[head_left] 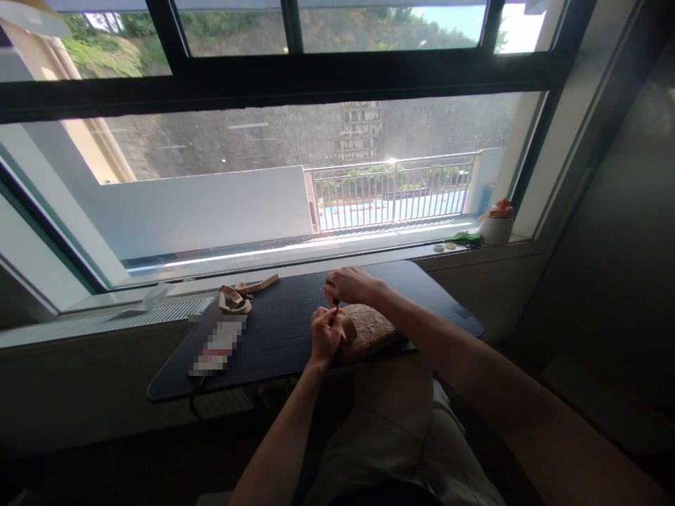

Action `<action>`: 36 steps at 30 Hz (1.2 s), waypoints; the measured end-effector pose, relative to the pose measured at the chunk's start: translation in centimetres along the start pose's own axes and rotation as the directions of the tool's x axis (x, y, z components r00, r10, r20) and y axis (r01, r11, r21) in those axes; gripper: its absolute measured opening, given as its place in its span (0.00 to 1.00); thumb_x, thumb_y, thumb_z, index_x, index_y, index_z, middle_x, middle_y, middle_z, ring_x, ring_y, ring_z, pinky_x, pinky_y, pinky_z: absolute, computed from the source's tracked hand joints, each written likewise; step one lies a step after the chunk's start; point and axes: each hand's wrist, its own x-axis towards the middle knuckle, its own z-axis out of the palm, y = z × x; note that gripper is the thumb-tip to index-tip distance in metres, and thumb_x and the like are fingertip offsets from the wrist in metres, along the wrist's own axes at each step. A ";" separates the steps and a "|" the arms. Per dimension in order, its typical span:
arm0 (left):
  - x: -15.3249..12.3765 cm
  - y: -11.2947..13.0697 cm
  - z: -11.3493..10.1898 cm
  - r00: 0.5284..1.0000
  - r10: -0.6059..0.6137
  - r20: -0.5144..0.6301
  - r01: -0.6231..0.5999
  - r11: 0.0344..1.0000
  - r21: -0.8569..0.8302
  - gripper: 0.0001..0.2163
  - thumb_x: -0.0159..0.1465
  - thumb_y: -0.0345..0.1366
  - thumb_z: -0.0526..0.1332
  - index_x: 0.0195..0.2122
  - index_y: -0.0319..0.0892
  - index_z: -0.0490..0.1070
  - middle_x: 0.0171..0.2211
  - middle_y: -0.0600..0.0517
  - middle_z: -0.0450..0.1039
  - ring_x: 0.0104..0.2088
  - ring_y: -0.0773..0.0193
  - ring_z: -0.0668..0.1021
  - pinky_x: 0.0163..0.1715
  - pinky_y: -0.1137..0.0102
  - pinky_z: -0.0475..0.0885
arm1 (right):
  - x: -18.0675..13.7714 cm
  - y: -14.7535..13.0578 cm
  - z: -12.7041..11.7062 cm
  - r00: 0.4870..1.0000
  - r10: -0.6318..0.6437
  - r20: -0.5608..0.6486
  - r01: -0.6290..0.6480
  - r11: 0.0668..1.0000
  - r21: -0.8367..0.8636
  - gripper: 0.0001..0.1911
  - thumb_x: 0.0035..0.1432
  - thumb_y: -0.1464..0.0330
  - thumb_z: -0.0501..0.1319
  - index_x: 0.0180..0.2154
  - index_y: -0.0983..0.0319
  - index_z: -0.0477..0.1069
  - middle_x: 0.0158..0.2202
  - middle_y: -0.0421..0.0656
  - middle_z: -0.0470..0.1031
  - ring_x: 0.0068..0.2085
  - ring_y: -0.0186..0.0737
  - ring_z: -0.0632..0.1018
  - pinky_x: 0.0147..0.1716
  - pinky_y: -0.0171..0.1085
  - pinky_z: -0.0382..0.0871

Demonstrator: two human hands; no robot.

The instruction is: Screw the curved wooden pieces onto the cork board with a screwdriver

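My left hand point(325, 336) is closed at the near left edge of a thick wooden board point(377, 341). A short tan curled strip point(349, 329) emerges beside its fingers and seems to be held in them. Just above, my right hand point(353, 284) is closed around a small, thin dark tool point(336, 302) that points down towards the left fingertips. Its exact kind is too small to tell. The board's top is rough and pale-flecked. Both hands nearly meet over the board's left side.
The board rests on a dark folding table point(279, 337). A coiled tan strap point(235, 299) and a blurred-out flat packet point(219, 344) lie at its left. On the windowsill stand a white jar point(496, 225), green leaves point(464, 237) and small round lids point(439, 247).
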 end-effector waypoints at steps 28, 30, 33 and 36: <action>-0.1 0.1 -0.1 1.000 -0.002 0.013 0.002 1.000 0.017 0.11 0.63 0.38 0.53 0.30 0.43 0.74 0.27 0.51 0.65 0.34 0.62 0.69 0.38 0.67 0.65 | -0.4 0.8 0.6 0.997 -0.021 -0.075 0.027 0.997 0.075 0.16 0.62 0.64 0.48 0.40 0.62 0.73 0.39 0.47 0.77 0.40 0.41 0.75 0.35 0.33 0.61; -0.1 0.1 -0.1 1.000 -0.002 0.020 0.002 1.000 0.017 0.11 0.63 0.38 0.53 0.30 0.43 0.75 0.27 0.51 0.65 0.34 0.62 0.69 0.38 0.67 0.65 | -0.2 0.7 0.9 0.996 0.004 -0.085 0.002 0.998 0.070 0.17 0.62 0.63 0.48 0.40 0.63 0.73 0.39 0.49 0.76 0.40 0.42 0.75 0.36 0.34 0.61; -0.1 0.1 -0.1 1.000 -0.009 0.023 0.008 1.000 0.026 0.11 0.63 0.38 0.54 0.30 0.43 0.74 0.27 0.51 0.65 0.34 0.62 0.68 0.37 0.67 0.65 | 0.1 0.6 1.4 0.994 0.045 -0.098 -0.039 0.997 0.063 0.18 0.62 0.62 0.48 0.40 0.64 0.72 0.39 0.51 0.76 0.40 0.43 0.75 0.37 0.35 0.62; -0.1 0.0 -0.1 1.000 -0.004 0.023 0.004 1.000 0.029 0.11 0.63 0.37 0.53 0.31 0.43 0.74 0.27 0.51 0.65 0.34 0.62 0.68 0.38 0.67 0.65 | 0.2 0.5 1.6 0.991 0.075 -0.110 -0.069 0.996 0.060 0.19 0.63 0.62 0.47 0.41 0.65 0.72 0.38 0.52 0.76 0.39 0.44 0.76 0.35 0.36 0.62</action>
